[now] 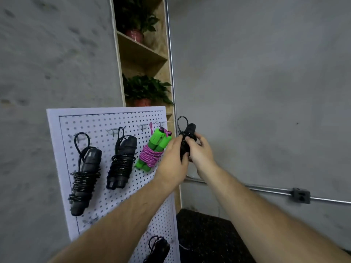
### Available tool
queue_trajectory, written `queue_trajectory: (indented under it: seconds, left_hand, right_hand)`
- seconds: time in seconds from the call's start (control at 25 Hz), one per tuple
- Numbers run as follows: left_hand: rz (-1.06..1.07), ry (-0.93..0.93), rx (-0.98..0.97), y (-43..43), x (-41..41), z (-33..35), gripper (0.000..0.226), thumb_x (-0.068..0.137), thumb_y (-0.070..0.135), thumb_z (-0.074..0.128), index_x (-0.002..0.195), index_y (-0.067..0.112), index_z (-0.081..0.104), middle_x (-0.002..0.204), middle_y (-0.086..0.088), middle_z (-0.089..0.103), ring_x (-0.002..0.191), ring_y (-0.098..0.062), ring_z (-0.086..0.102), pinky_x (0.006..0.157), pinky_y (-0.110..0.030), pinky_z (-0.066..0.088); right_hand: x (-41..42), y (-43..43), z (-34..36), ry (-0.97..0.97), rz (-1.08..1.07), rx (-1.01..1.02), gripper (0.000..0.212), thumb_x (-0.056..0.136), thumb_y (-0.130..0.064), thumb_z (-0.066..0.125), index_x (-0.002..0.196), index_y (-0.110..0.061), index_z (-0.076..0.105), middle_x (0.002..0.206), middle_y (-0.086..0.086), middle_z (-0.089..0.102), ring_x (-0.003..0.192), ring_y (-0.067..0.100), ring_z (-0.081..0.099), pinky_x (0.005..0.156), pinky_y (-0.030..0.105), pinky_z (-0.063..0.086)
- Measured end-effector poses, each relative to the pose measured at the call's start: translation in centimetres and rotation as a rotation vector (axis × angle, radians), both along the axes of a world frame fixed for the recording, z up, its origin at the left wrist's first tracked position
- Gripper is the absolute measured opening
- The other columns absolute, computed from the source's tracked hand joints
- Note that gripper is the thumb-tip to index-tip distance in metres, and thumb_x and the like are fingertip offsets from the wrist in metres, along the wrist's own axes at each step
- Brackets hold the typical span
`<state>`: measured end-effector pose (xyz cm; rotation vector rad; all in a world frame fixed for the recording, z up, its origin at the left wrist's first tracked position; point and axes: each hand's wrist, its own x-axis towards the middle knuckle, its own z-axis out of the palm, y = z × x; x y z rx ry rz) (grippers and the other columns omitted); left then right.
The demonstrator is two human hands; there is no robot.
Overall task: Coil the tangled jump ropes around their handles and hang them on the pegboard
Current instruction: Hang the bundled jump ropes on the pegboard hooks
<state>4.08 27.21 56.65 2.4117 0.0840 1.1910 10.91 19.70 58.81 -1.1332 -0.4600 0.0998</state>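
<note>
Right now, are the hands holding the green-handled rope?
No, the green-handled rope hangs on the pegboard; left hand and right hand grip a black rope.

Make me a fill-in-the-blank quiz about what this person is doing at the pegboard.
1. The left hand and right hand together grip a coiled jump rope coloured ____.
2. The rope wound round the green handles is ____.
3. On the pegboard, in the same row left of the green handles, hang ____ black ropes.
4. The wooden shelf behind holds potted ____.
Missing words: black; pink; two; plants.
</note>
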Motion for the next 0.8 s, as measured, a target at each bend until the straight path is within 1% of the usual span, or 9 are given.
queue_trajectory:
  seconds: [0.08, 0.16, 0.24, 0.32, 0.4, 0.52, 0.72, 0.76, 0.8]
  left_hand:
    - [0.038, 0.020, 0.033, 0.6, 1.6, 0.8, 0.057, 0.097, 0.015, 0.052, 0.152, 0.015, 0.036, 0.152, -0.007, 0.042, 0.142, -0.021, 0.038, 0.121, -0.040, 0.030]
    - [0.072, 0.045, 0.044, 0.9, 2.7, 1.2, 0.061, 0.099, 0.014, 0.051, 0.156, 0.011, 0.030, 0.160, -0.008, 0.032, 0.149, -0.021, 0.028, 0.125, -0.034, 0.017]
    - [0.073, 0.034, 0.047, 1.0, 3.2, 1.2, 0.059, 0.099, 0.012, 0.052, 0.154, 0.008, 0.031, 0.159, -0.008, 0.032, 0.148, -0.019, 0.027, 0.122, -0.023, 0.011]
    - [0.070, 0.036, 0.057, 1.4, 3.7, 0.7, 0.057, 0.098, 0.012, 0.052, 0.152, 0.009, 0.034, 0.156, -0.009, 0.036, 0.145, -0.020, 0.030, 0.122, -0.026, 0.014]
    - [0.087, 0.063, 0.039, 2.2, 4.2, 0.2, 0.058, 0.096, 0.016, 0.052, 0.151, 0.011, 0.036, 0.153, -0.008, 0.040, 0.143, -0.021, 0.034, 0.124, -0.039, 0.025]
    - [0.117, 0.086, 0.036, 2.9, 4.4, -0.6, 0.059, 0.089, 0.022, 0.049, 0.146, 0.016, 0.040, 0.145, -0.006, 0.046, 0.137, -0.022, 0.042, 0.116, -0.046, 0.037]
    - [0.140, 0.144, 0.036, 4.0, 3.9, -2.5, 0.063, 0.088, 0.020, 0.051, 0.149, 0.015, 0.037, 0.152, -0.007, 0.042, 0.142, -0.025, 0.038, 0.117, -0.047, 0.034]
    - [0.139, 0.160, 0.045, 4.1, 3.7, -2.9, 0.063, 0.089, 0.019, 0.051, 0.150, 0.015, 0.036, 0.153, -0.008, 0.041, 0.142, -0.026, 0.038, 0.117, -0.047, 0.034]
    - [0.136, 0.178, 0.053, 4.2, 3.4, -3.3, 0.064, 0.090, 0.016, 0.051, 0.152, 0.015, 0.035, 0.154, -0.009, 0.040, 0.143, -0.026, 0.037, 0.118, -0.048, 0.033]
  right_hand:
    - [1.5, 0.9, 1.2, -0.039, -0.009, -0.042, 0.027, 0.096, -0.017, 0.062, 0.120, -0.028, 0.056, 0.116, 0.007, 0.068, 0.106, 0.022, 0.067, 0.100, 0.044, 0.053]
    - [2.7, 1.5, 1.8, -0.060, 0.008, -0.075, 0.031, 0.096, -0.016, 0.060, 0.126, -0.025, 0.058, 0.120, 0.007, 0.068, 0.108, 0.020, 0.066, 0.102, 0.040, 0.052]
    - [3.7, 1.9, 1.9, -0.077, 0.025, -0.102, 0.038, 0.097, -0.016, 0.060, 0.134, -0.020, 0.057, 0.123, 0.007, 0.067, 0.109, 0.019, 0.065, 0.103, 0.038, 0.051]
    - [4.6, 2.5, 1.5, -0.079, 0.036, -0.123, 0.041, 0.096, -0.017, 0.060, 0.137, -0.019, 0.056, 0.125, 0.006, 0.066, 0.110, 0.018, 0.064, 0.102, 0.035, 0.051]
    - [5.1, 3.1, 0.9, -0.077, 0.053, -0.143, 0.044, 0.097, -0.018, 0.060, 0.140, -0.019, 0.055, 0.127, 0.006, 0.065, 0.111, 0.017, 0.063, 0.099, 0.031, 0.051]
    - [5.3, 3.7, 0.3, -0.078, 0.082, -0.162, 0.045, 0.098, -0.018, 0.058, 0.142, -0.020, 0.053, 0.127, 0.007, 0.064, 0.110, 0.017, 0.063, 0.090, 0.025, 0.051]
    - [4.7, 4.1, -1.5, -0.156, 0.029, -0.243, 0.047, 0.097, -0.015, 0.060, 0.142, -0.024, 0.053, 0.126, 0.008, 0.066, 0.110, 0.019, 0.065, 0.098, 0.033, 0.054]
    - [4.5, 4.0, -2.0, -0.193, -0.006, -0.271, 0.047, 0.097, -0.015, 0.061, 0.142, -0.023, 0.053, 0.127, 0.008, 0.066, 0.112, 0.019, 0.064, 0.101, 0.033, 0.052]
    - [4.1, 3.8, -2.5, -0.235, -0.035, -0.299, 0.047, 0.097, -0.015, 0.061, 0.142, -0.022, 0.053, 0.129, 0.006, 0.065, 0.115, 0.017, 0.063, 0.102, 0.029, 0.050]
